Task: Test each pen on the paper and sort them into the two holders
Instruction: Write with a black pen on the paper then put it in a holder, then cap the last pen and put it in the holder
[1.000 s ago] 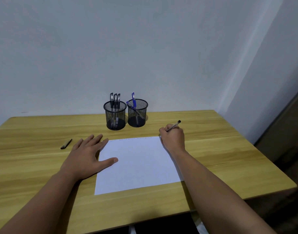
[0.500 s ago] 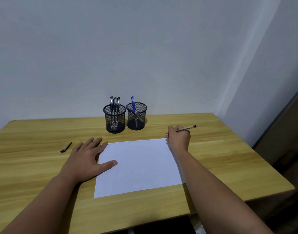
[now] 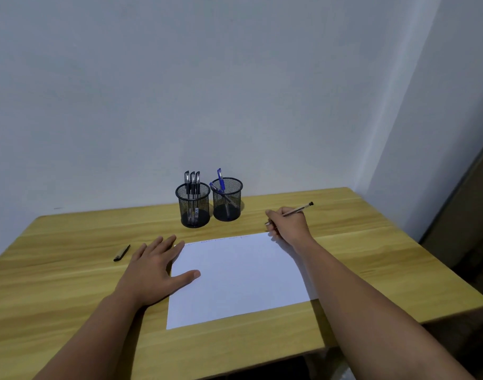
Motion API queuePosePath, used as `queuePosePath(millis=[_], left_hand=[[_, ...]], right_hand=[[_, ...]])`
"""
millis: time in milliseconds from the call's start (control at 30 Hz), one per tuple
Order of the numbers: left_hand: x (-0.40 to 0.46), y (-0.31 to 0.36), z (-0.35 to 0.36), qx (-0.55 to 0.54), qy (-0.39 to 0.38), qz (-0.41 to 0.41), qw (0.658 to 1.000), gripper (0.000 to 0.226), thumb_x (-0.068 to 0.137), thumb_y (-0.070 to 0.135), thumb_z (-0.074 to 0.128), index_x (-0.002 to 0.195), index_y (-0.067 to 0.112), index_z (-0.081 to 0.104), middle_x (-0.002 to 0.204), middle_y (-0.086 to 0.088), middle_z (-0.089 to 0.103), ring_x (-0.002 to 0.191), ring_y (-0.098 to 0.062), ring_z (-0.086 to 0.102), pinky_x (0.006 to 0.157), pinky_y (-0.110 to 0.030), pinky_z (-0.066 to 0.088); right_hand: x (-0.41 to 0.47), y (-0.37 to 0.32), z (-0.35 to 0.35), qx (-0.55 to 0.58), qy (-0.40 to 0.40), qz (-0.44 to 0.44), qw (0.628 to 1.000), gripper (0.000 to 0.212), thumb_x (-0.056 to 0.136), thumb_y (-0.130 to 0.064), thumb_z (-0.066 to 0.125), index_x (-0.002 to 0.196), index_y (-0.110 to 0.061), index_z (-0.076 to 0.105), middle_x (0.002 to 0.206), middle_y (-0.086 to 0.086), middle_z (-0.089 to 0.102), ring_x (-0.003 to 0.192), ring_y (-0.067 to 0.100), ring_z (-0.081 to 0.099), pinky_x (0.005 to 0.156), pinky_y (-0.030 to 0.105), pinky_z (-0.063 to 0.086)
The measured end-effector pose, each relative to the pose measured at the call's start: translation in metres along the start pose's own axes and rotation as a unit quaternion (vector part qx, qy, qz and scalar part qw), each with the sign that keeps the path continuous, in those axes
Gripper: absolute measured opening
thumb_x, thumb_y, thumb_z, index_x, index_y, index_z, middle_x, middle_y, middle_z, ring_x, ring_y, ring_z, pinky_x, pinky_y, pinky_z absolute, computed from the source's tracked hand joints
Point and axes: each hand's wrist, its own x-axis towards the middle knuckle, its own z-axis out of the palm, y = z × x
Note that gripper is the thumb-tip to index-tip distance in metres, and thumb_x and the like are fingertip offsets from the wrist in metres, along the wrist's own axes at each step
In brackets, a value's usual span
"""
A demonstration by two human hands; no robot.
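A white sheet of paper [image 3: 240,278] lies on the wooden desk [image 3: 70,270], with faint scribbles along its far edge. My left hand [image 3: 152,270] rests flat on the paper's left edge, fingers spread. My right hand [image 3: 289,226] holds a thin pen [image 3: 297,210] just past the paper's far right corner, its tip pointing left and its black end up to the right. Two black mesh holders stand at the back: the left holder [image 3: 193,207] has three black pens, the right holder [image 3: 227,200] has blue pens. A pen cap [image 3: 122,253] lies on the desk left of my left hand.
A grey-white wall rises right behind the desk. The desk's right edge drops off near a dark doorway or cabinet [image 3: 470,215] at the right. Bare wood lies to the left and right of the paper.
My right hand has lifted the pen off the paper's far edge and drawn it right, tilting the pen flatter. The camera has tipped slightly. My left hand has stayed put.
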Motion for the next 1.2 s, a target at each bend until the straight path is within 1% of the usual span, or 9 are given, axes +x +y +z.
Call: queuePosePath(millis=[167, 233, 333, 433, 533, 700, 767, 1033, 1200], left_hand=[[-0.003, -0.006, -0.018, -0.088, 0.112, -0.017, 0.990, 0.084, 0.081, 0.081, 0.042, 0.144, 0.028, 0.056, 0.149, 0.002, 0.053, 0.138, -0.021, 0.045, 0.112, -0.040, 0.036], [-0.001, -0.022, -0.027, -0.033, 0.163, -0.051, 0.985, 0.075, 0.083, 0.074, 0.041, 0.134, 0.025, 0.065, 0.135, 0.000, 0.064, 0.124, -0.029, 0.055, 0.101, -0.046, 0.046], [-0.001, -0.046, -0.041, 0.083, 0.146, -0.130, 0.977, 0.061, 0.086, 0.061, 0.049, 0.132, 0.023, 0.065, 0.130, -0.005, 0.064, 0.115, -0.037, 0.057, 0.091, -0.051, 0.049], [-0.005, -0.059, -0.045, 0.083, 0.106, -0.200, 0.971, 0.044, 0.093, 0.051, 0.057, 0.127, 0.025, 0.067, 0.130, -0.008, 0.059, 0.117, -0.036, 0.054, 0.089, -0.048, 0.050], [-0.009, -0.062, -0.039, 0.083, 0.104, -0.204, 0.970, 0.030, 0.095, 0.045, 0.059, 0.112, 0.027, 0.076, 0.118, -0.004, 0.061, 0.109, -0.032, 0.056, 0.080, -0.044, 0.053], [-0.014, -0.060, -0.039, 0.057, 0.132, -0.180, 0.973, 0.022, 0.096, 0.034, 0.061, 0.110, 0.027, 0.077, 0.105, -0.003, 0.062, 0.096, -0.029, 0.060, 0.071, -0.043, 0.054], [-0.014, -0.055, -0.041, 0.018, 0.133, -0.173, 0.976, 0.022, 0.097, 0.035, 0.060, 0.109, 0.027, 0.076, 0.101, -0.001, 0.061, 0.096, -0.028, 0.062, 0.071, -0.039, 0.051], [-0.007, -0.013, -0.073, -0.266, 0.152, -0.129, 0.943, 0.019, 0.095, 0.015, 0.067, 0.112, 0.019, 0.076, 0.102, 0.003, 0.074, 0.092, -0.015, 0.068, 0.081, -0.030, 0.052], [-0.006, 0.009, -0.096, -0.420, 0.147, -0.116, 0.888, 0.009, 0.092, 0.010, 0.071, 0.096, 0.016, 0.077, 0.091, -0.007, 0.076, 0.079, -0.015, 0.065, 0.077, -0.035, 0.052]], right_hand=[[-0.003, -0.031, -0.004, -0.004, -0.003, -0.035, 0.999, 0.042, 0.097, -0.026, 0.078, 0.069, -0.013, 0.050, 0.048, 0.004, 0.055, 0.033, 0.009, 0.044, 0.036, 0.017, 0.036], [-0.004, -0.040, -0.005, -0.001, 0.000, -0.044, 0.999, 0.040, 0.095, -0.032, 0.080, 0.072, -0.015, 0.053, 0.055, 0.004, 0.057, 0.038, 0.009, 0.044, 0.039, 0.018, 0.037], [-0.011, -0.050, -0.004, 0.011, -0.005, -0.034, 0.999, 0.029, 0.095, -0.037, 0.080, 0.088, -0.012, 0.067, 0.072, 0.005, 0.071, 0.046, 0.006, 0.053, 0.043, 0.017, 0.041], [-0.021, -0.061, 0.004, 0.011, -0.023, -0.006, 1.000, 0.032, 0.100, -0.045, 0.069, 0.094, -0.013, 0.075, 0.083, 0.001, 0.080, 0.053, 0.006, 0.061, 0.049, 0.019, 0.045], [-0.029, -0.065, 0.018, 0.023, -0.038, 0.014, 0.999, 0.046, 0.109, -0.046, 0.053, 0.091, -0.010, 0.074, 0.076, 0.003, 0.074, 0.044, 0.007, 0.057, 0.045, 0.017, 0.041], [-0.040, -0.066, 0.037, 0.019, -0.054, 0.008, 0.998, 0.075, 0.112, -0.055, 0.033, 0.084, -0.004, 0.081, 0.058, 0.001, 0.062, 0.041, 0.009, 0.041, 0.044, 0.021, 0.030], [-0.046, -0.068, 0.044, 0.007, -0.051, 0.007, 0.999, 0.071, 0.112, -0.056, 0.037, 0.078, -0.007, 0.076, 0.043, -0.005, 0.051, 0.035, 0.007, 0.036, 0.045, 0.022, 0.028], [-0.070, -0.075, 0.058, 0.002, -0.083, -0.072, 0.994, 0.053, 0.096, -0.054, 0.071, 0.068, -0.013, 0.055, 0.047, 0.001, 0.045, 0.038, 0.013, 0.038, 0.042, 0.024, 0.036], [-0.085, -0.092, 0.058, 0.109, -0.199, 0.011, 0.974, 0.039, 0.109, -0.038, 0.056, 0.107, -0.005, 0.077, 0.087, 0.012, 0.079, 0.058, 0.014, 0.061, 0.048, 0.021, 0.049]])
